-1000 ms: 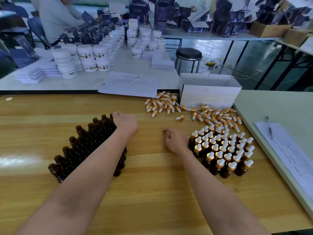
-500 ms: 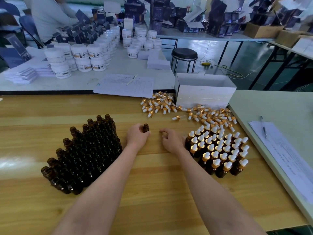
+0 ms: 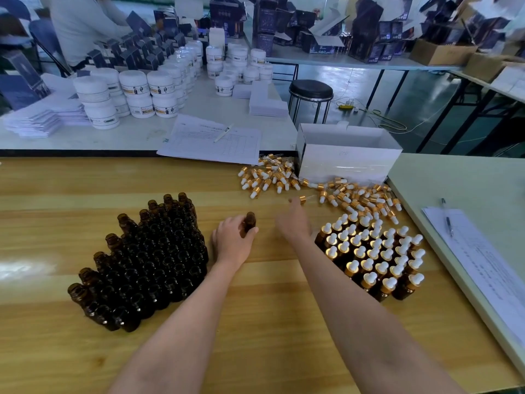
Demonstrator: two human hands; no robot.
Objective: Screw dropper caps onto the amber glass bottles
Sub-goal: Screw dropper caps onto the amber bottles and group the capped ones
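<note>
Pale wooden table [image 3: 85,189] runs under both your arms. Your left hand [image 3: 233,244] grips a single uncapped amber bottle [image 3: 250,223] between thumb and curled fingers, just right of the block of open bottles [image 3: 147,265]. The bottle's long axis stands near upright, with the open mouth pointing up and slightly away from you. Your right hand [image 3: 294,221] is blurred, its fingers loose, stretched out and holding nothing, with the fingertips just short of a lone dropper cap [image 3: 303,199] lying on its side. More loose caps [image 3: 272,177] sprawl beyond, by a white box [image 3: 346,163]. Capped bottles [image 3: 375,251] stand just right of your right forearm, white bulbs up. Printed forms [image 3: 204,143] and labelled white jars [image 3: 136,89] sit on the far table, but their writing is too small to read.
</note>
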